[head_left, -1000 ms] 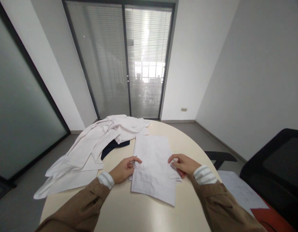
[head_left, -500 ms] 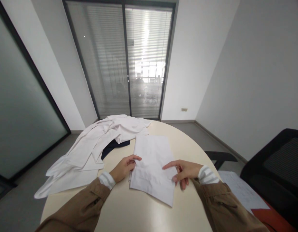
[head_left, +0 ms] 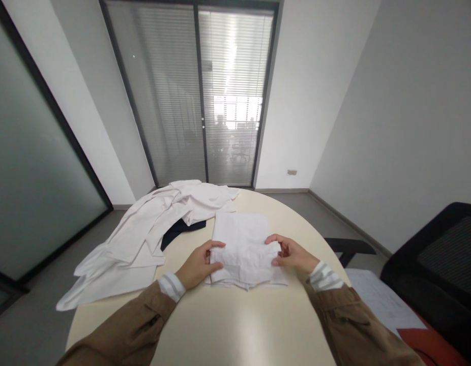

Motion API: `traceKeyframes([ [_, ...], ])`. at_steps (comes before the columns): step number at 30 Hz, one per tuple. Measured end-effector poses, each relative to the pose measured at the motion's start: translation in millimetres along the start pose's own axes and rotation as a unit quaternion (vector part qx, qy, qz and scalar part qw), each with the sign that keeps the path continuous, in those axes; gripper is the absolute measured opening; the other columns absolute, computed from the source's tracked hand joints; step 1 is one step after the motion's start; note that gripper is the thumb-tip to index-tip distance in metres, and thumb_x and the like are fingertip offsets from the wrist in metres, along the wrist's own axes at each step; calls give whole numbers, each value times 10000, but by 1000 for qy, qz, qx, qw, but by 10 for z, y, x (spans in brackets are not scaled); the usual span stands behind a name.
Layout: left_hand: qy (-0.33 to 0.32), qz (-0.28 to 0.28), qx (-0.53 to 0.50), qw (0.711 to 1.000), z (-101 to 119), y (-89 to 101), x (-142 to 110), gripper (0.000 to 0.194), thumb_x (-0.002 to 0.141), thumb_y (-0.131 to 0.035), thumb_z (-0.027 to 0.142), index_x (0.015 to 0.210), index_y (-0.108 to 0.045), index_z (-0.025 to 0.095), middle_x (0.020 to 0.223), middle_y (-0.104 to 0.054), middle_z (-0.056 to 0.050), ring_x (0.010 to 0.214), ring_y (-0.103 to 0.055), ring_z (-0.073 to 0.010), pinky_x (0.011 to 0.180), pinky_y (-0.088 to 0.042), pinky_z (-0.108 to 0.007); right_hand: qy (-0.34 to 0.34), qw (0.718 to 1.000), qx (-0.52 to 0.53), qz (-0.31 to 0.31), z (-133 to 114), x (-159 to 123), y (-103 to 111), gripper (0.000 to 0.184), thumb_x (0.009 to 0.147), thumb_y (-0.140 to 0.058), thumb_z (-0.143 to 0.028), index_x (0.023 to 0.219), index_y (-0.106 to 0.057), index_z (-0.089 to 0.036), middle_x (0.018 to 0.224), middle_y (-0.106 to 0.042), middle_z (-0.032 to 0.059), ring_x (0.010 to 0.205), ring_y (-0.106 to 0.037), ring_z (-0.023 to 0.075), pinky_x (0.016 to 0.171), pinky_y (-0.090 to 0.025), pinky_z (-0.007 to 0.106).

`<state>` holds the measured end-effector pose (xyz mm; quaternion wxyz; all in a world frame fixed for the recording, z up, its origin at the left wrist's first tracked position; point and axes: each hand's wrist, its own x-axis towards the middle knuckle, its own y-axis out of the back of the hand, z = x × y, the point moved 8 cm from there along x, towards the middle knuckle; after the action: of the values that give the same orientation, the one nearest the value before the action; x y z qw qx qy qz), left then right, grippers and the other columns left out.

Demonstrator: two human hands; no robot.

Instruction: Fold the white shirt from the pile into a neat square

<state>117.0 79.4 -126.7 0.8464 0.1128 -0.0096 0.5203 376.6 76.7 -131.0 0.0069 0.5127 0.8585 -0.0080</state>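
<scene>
A folded white cloth garment (head_left: 241, 249) lies on the round cream table (head_left: 205, 325) in front of me. Its near part is lifted and bent back toward the far part. My left hand (head_left: 200, 263) grips the left edge, thumb and fingers closed on the fabric. On the opposite edge, my right hand (head_left: 292, 254) pinches the cloth the same way. Lower layers show flat beneath the raised part. The garment's exact kind cannot be made out.
Loose white garments (head_left: 144, 229) are heaped at the table's left and far side, over a dark navy cloth (head_left: 182, 231). A black mesh chair (head_left: 430, 269) stands at right, with papers (head_left: 380, 297) and a red item (head_left: 430, 340) beside it. Glass doors (head_left: 205, 101) are behind.
My hands have closed on the garment's two side edges. Its near end has been lifted and drawn back away from me, so it now looks shorter and bunched.
</scene>
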Motion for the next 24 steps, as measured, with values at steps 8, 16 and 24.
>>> traceKeyframes([
  [8, 17, 111, 28, 993, 85, 115, -17, 450, 756, -756, 401, 1099, -608, 149, 715, -594, 39, 405, -421, -44, 395, -318, -171, 58, 998, -15, 22, -146, 30, -64, 676, 657, -883, -322, 1220, -520, -234, 887, -591, -25, 712, -567, 99, 627, -459, 213],
  [16, 4, 120, -37, 992, 43, 71, -4, 427, 774, -744, 389, 1096, -586, 156, 799, -662, -13, 692, -657, -152, 657, -554, -268, 64, 986, -125, 92, -196, 23, 20, 484, 696, -831, -449, 1048, -618, -195, 752, -584, -24, 672, -556, 135, 646, -459, 270],
  [24, -117, 171, 129, 970, 285, 136, -61, 289, 848, -620, 259, 1123, -640, 173, 1092, -703, -88, 970, -672, -212, 882, -529, -338, 169, 946, -206, 186, -432, -46, 186, 339, 727, -781, -466, 904, -638, -214, 896, -687, 74, 844, -638, 233, 822, -497, 378],
])
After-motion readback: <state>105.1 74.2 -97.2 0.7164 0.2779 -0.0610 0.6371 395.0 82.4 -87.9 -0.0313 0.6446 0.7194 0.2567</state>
